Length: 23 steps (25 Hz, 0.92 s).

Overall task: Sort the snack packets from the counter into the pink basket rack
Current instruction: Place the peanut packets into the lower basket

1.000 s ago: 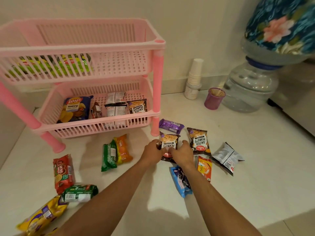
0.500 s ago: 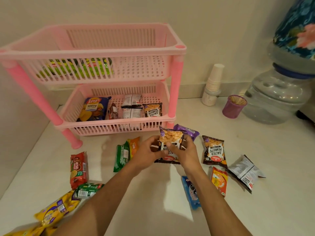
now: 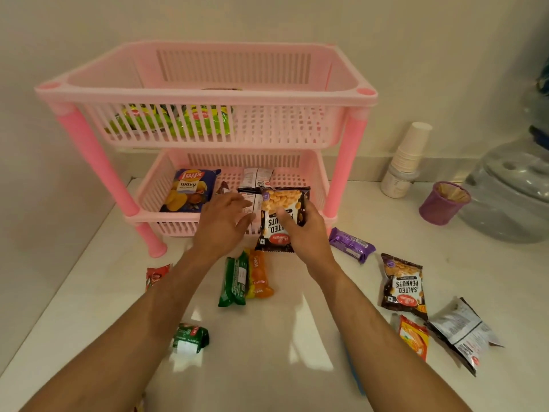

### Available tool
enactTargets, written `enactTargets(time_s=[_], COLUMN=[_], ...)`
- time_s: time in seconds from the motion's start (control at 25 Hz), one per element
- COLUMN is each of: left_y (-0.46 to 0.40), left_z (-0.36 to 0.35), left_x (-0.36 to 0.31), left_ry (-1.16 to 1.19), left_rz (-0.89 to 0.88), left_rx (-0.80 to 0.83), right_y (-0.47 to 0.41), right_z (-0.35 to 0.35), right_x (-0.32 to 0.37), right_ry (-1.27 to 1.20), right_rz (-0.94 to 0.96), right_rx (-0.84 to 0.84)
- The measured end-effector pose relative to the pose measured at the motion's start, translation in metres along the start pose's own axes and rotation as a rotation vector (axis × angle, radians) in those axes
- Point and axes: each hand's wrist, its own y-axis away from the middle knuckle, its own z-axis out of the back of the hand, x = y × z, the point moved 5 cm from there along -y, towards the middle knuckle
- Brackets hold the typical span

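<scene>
Since a moment ago you have lifted the salted peanuts packet off the counter and carried it up to the front edge of the pink basket rack, level with its lower basket. Your right hand grips the packet, thumb across its front, fingers curled behind. Your left hand hovers just beside it, fingers loosely extended and holding nothing.

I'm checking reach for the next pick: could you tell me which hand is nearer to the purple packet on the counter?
Right. The right hand, holding the peanut packet, is just left of the purple packet; the left hand is farther left, beyond the right hand.
</scene>
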Motion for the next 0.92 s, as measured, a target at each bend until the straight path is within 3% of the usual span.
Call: enactTargets(time_s=[0.16,0.48,0.92], left_y=[0.000,0.003,0.004], left_z=[-0.013,-0.018,-0.019], left_x=[0.012,0.012,0.012], left_ry=[-0.116,-0.301,-0.352], left_rz=[0.013,-0.079,-0.142], left_rx=[0.141,0.083,-0.016], right_y=[-0.041,-0.142,-0.214], right_z=[-0.008,-0.011,-0.011], right_x=[0.005,-0.016,-0.065], right_ry=[0.084,0.119,0.321], right_rz=[0.025,-0.193,-0.281], right_rx=[-0.027,-0.188,-0.294])
